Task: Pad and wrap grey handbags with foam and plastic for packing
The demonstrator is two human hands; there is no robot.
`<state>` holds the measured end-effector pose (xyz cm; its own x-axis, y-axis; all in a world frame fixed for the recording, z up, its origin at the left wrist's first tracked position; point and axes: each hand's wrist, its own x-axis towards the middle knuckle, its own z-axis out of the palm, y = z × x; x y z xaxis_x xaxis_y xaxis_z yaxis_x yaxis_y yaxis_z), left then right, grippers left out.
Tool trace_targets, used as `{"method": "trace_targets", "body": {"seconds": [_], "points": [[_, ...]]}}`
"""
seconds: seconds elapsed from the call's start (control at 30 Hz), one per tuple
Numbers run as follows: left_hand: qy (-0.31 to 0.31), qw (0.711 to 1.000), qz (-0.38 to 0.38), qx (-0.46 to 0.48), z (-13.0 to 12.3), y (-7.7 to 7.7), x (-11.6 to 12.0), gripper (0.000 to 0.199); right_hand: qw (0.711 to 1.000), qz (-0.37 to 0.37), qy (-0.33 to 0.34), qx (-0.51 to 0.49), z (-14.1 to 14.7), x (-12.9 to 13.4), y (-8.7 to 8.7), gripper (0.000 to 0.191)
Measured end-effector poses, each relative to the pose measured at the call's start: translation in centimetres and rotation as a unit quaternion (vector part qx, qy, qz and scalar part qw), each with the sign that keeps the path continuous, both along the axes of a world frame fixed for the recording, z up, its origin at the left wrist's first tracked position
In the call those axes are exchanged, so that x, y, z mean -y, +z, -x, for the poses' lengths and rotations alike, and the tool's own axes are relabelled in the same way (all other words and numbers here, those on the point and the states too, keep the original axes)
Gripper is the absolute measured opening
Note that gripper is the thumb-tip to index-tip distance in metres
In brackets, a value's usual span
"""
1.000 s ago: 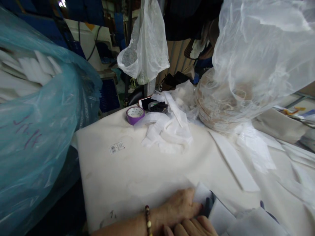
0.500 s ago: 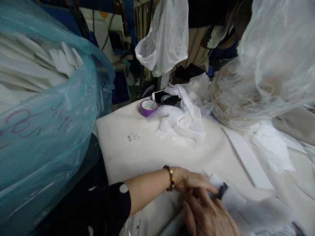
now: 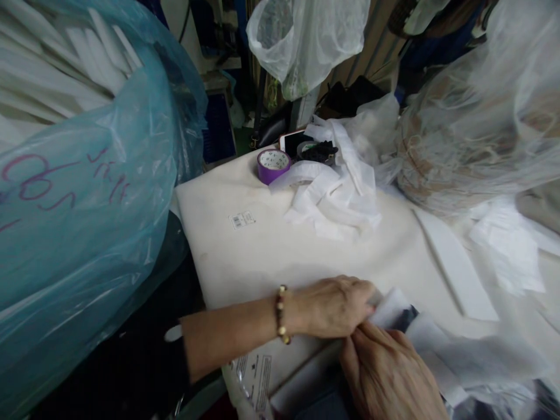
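My left hand (image 3: pixel 332 306), with a beaded bracelet at the wrist, is closed, its fingertips against the edge of a thin white wrapping sheet (image 3: pixel 391 306). Just below it my right hand (image 3: pixel 394 373) has its fingers curled in and touches the left one; what it pinches is hidden beneath it. Dark material (image 3: pixel 405 318) shows between folds of the white sheet. More translucent wrapping (image 3: pixel 485 356) spreads to the right of the hands. A clear bag with printed text (image 3: pixel 258 379) lies below my left wrist.
A big blue plastic bag (image 3: pixel 100 221) stuffed with white sheets bulges at left. Farther back on the cream-covered surface (image 3: pixel 219 245) are a purple tape roll (image 3: pixel 273 166), a phone (image 3: pixel 292 140) and crumpled white strips (image 3: pixel 336 198). A white flat strip (image 3: pixel 455 265) lies right.
My left hand has turned from stretched fingers to a closed grip by the white sheet. My right hand has shifted slightly right. The view has tilted downward.
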<state>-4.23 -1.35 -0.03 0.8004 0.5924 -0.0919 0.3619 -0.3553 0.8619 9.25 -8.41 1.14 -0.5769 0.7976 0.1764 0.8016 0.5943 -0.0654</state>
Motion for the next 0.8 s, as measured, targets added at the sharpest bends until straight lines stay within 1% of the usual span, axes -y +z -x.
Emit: {"method": "trace_targets", "body": {"seconds": [0.03, 0.07, 0.13, 0.17, 0.23, 0.3, 0.37, 0.43, 0.53, 0.6, 0.67, 0.7, 0.73, 0.77, 0.8], "points": [[-0.012, 0.999, -0.048, 0.014, 1.6, -0.1, 1.0, 0.024, 1.0, 0.022, 0.005, 0.002, -0.2, 0.0, 0.1, 0.029], [-0.037, 0.997, -0.066, 0.028, 3.2, -0.3, 2.1, 0.028, 0.999, 0.041, 0.009, 0.002, -0.4, 0.1, 0.2, 0.028], [-0.076, 0.994, -0.077, 0.033, 6.0, -0.6, 4.3, 0.034, 0.997, 0.07, 0.016, -0.001, -0.8, 0.2, 0.3, 0.026], [-0.101, 0.991, -0.085, 0.039, 7.1, -0.6, 5.4, 0.036, 0.996, 0.081, 0.021, -0.003, -1.0, 0.3, 0.3, 0.025], [-0.139, 0.983, -0.111, 0.038, 8.4, -0.7, 7.0, 0.039, 0.995, 0.092, 0.03, -0.007, -1.4, 0.3, 0.1, 0.025], [-0.171, 0.973, -0.151, 0.034, 8.7, -0.8, 7.8, 0.038, 0.995, 0.098, 0.033, -0.009, -1.7, 0.3, 0.0, 0.025], [-0.193, 0.962, -0.191, 0.028, 8.5, -1.0, 7.8, 0.037, 0.994, 0.103, 0.031, -0.008, -2.0, 0.2, -0.2, 0.024], [-0.199, 0.953, -0.223, 0.045, 8.0, -1.5, 7.3, 0.033, 0.992, 0.118, 0.034, -0.001, -2.2, 0.2, -0.3, 0.024], [-0.199, 0.948, -0.236, 0.08, 6.9, -2.6, 6.5, 0.023, 0.989, 0.145, 0.028, 0.0, -2.2, 0.3, -0.4, 0.024], [-0.182, 0.953, -0.226, 0.091, 6.2, -3.4, 6.6, 0.019, 0.987, 0.159, 0.02, -0.003, -2.2, 0.3, -0.4, 0.023], [-0.135, 0.961, -0.22, 0.103, 5.4, -4.0, 7.1, 0.02, 0.985, 0.172, 0.015, -0.004, -2.3, 0.3, -0.4, 0.023], [-0.094, 0.966, -0.211, 0.114, 4.9, -4.1, 7.5, 0.021, 0.984, 0.18, 0.016, -0.005, -2.3, 0.3, -0.4, 0.023], [-0.039, 0.973, -0.188, 0.125, 4.5, -4.2, 7.9, 0.019, 0.982, 0.188, 0.016, -0.009, -2.3, 0.3, -0.4, 0.023], [0.026, 0.98, -0.149, 0.132, 4.1, -4.1, 8.3, 0.017, 0.98, 0.197, 0.015, -0.015, -2.2, 0.2, -0.4, 0.022], [0.093, 0.983, -0.093, 0.132, 3.6, -3.9, 8.6, 0.015, 0.978, 0.206, 0.013, -0.021, -2.2, 0.2, -0.3, 0.022]]}}
